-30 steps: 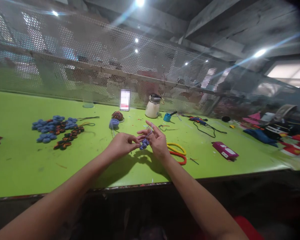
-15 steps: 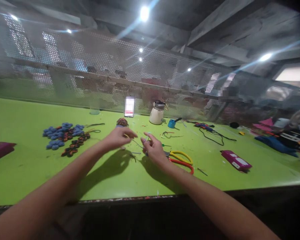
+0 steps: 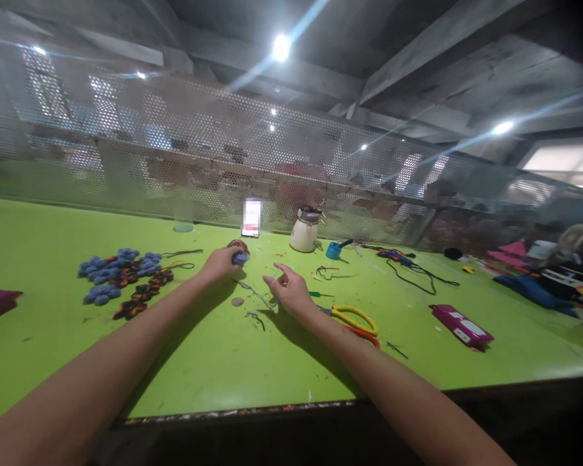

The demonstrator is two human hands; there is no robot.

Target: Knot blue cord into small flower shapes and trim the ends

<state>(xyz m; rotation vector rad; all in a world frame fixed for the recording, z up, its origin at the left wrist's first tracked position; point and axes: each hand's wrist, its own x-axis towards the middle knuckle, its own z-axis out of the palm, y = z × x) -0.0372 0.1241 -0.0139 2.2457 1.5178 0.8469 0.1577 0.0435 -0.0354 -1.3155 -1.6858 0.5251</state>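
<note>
My left hand [image 3: 221, 264] reaches out over the table with its fingers closed around a small blue ball of yarn [image 3: 240, 258]. Just behind it sits a multicoloured ball of yarn [image 3: 238, 244], partly covered. A grey-blue yarn strand [image 3: 255, 292] runs slackly from there to my right hand [image 3: 292, 289]. The right thumb and forefinger are apart, while the other fingers curl in where the strand meets them; anything else in them is hidden. Beside the right wrist lie scissors [image 3: 354, 317] with yellow and red handles and a thin green-handled tool [image 3: 320, 295].
Blue and dark-orange crocheted flowers [image 3: 126, 275] lie at left. Toward the back stand a phone [image 3: 251, 219], a cream jug [image 3: 305, 231] and a blue pot [image 3: 333, 250]. A purple box [image 3: 461, 325] and a corded tool [image 3: 398, 255] are at right. A perforated screen [image 3: 214, 149] lines the back.
My left hand has moved left, away from my right hand, and closed on the blue ball of yarn. My right thumb and forefinger have spread apart. The strand between the hands is longer.
</note>
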